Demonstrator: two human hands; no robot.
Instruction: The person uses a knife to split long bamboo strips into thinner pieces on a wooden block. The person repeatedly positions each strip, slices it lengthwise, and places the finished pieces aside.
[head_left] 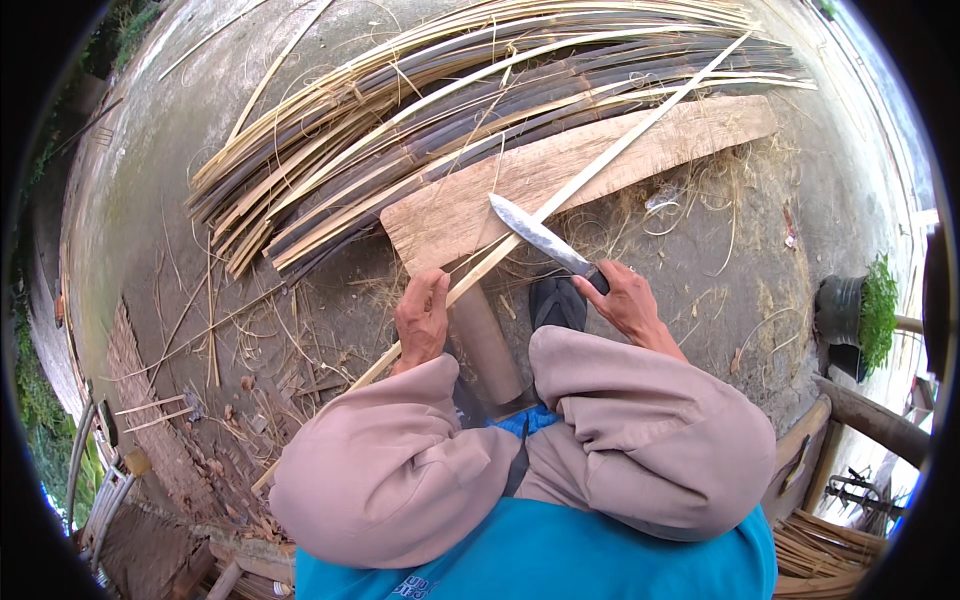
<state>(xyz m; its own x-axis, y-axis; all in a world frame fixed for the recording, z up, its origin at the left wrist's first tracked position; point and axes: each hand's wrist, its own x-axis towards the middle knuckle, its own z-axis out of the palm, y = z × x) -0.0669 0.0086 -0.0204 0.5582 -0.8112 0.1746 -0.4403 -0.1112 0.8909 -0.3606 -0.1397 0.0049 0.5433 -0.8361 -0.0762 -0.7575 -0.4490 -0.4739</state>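
A long pale bamboo strip (590,170) runs slantwise from the far right, past my knees, to the lower left. My left hand (422,315) is closed around it, fingers pinched near its middle. In my right hand (628,303) is a knife (540,236), gripped by its dark handle, most of which the fingers hide. Its broad grey blade points away to the left and crosses over the strip, seemingly touching it. Beneath the strip lies a flat wooden board (440,225) with a rounded end.
Beyond the board spreads a big bundle of split bamboo strips (340,150). Thin shavings (735,235) litter the ground. A round post (485,340) stands between my knees, beside a dark sandal (556,303). A potted plant (878,315) is at the right, near a wooden rail (880,420).
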